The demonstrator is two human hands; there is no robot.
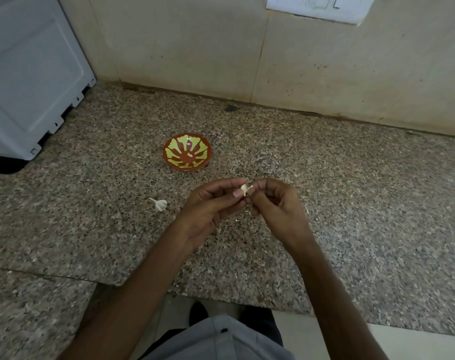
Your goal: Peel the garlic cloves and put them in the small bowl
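Observation:
A pale garlic clove (244, 189) is held above the counter between both hands. My left hand (212, 207) pinches it between thumb and fingertips. My right hand (275, 203) pinches a strip of skin at the clove's right end. The small bowl (187, 152), red with a yellow-green leaf pattern, stands on the granite counter (351, 193) just beyond my hands, with a small pale piece inside it. The rest of the garlic bulb (159, 204), white with a short stalk, lies on the counter to the left of my left hand.
A white appliance (26, 74) stands at the back left. The tiled wall (273, 53) runs along the back of the counter, with a small dark stone-like lump (230, 107) at its foot. Small skin scraps (238, 220) lie under my hands. The counter's front edge is near my body.

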